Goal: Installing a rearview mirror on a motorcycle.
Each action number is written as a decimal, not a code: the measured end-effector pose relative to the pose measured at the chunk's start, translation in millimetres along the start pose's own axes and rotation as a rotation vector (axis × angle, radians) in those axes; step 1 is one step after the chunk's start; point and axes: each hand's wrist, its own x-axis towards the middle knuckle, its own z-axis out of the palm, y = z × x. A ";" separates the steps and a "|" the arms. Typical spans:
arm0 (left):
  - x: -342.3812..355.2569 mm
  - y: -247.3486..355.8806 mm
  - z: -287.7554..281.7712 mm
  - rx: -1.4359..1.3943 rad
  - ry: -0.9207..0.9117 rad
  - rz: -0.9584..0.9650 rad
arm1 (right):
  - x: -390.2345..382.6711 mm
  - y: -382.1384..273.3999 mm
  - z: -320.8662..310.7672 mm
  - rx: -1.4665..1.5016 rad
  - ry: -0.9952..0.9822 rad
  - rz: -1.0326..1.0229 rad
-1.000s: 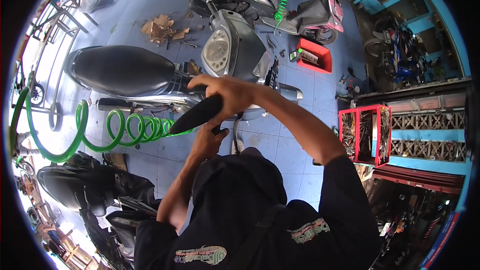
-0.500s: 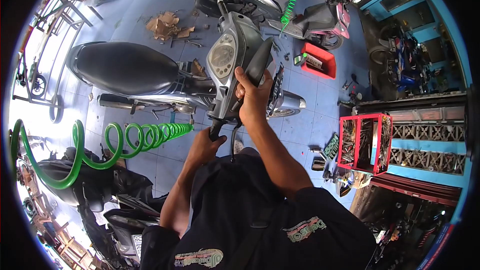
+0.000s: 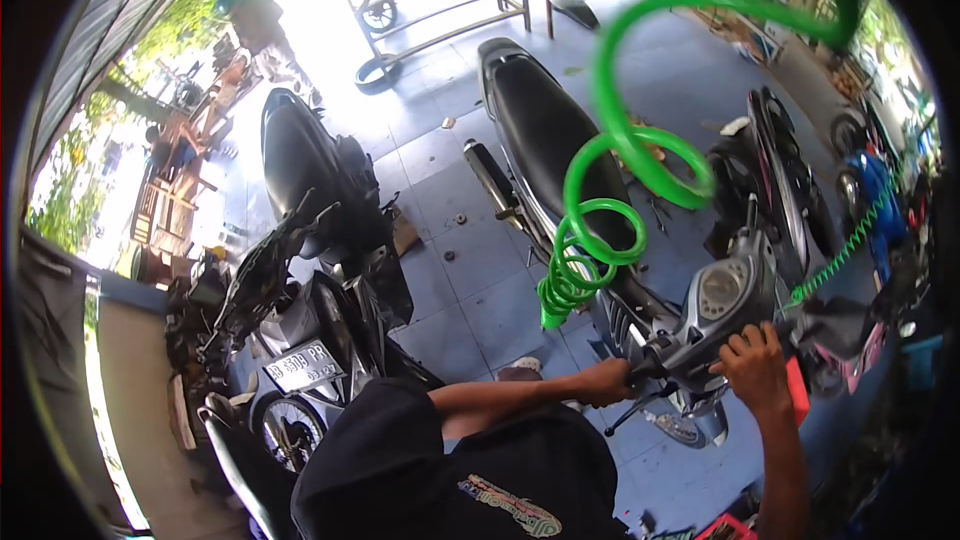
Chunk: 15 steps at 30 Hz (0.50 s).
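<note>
In front of me on the right stands a grey scooter with a long black seat (image 3: pixel 545 130) and a round instrument cluster (image 3: pixel 722 290). My left hand (image 3: pixel 604 382) is closed around the black handlebar grip (image 3: pixel 648 368) on its near side. My right hand (image 3: pixel 754 365) has its fingers curled over the dark front panel (image 3: pixel 705 340) below the instruments. That panel's far edge is hidden behind the fingers. A green coiled air hose (image 3: pixel 630 145) hangs between me and the scooter's seat.
A second, partly stripped motorcycle (image 3: pixel 300 165) stands to the left, with its plate (image 3: pixel 304 367) toward me. Beyond are a metal frame rack (image 3: pixel 450 25) and a loose tyre (image 3: pixel 376 75). Another scooter (image 3: pixel 785 180) stands at right. A red bin (image 3: pixel 798 390) shows behind my right arm.
My view has swung left, so the scooter and both hands now appear farther right. The left hand stays on the grip; the right stays at the front panel, its fingers now lying over it.
</note>
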 end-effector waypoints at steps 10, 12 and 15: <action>-0.7 23.1 -21.4 0.095 -0.085 -0.034 | 24.6 10.6 -5.6 0.541 -0.903 0.262; -6.6 21.5 -25.0 0.059 -0.036 0.138 | 29.6 23.8 27.5 0.999 -1.005 0.027; 4.5 6.2 -29.6 0.111 -0.039 0.046 | 29.8 24.8 77.4 1.423 -0.932 0.069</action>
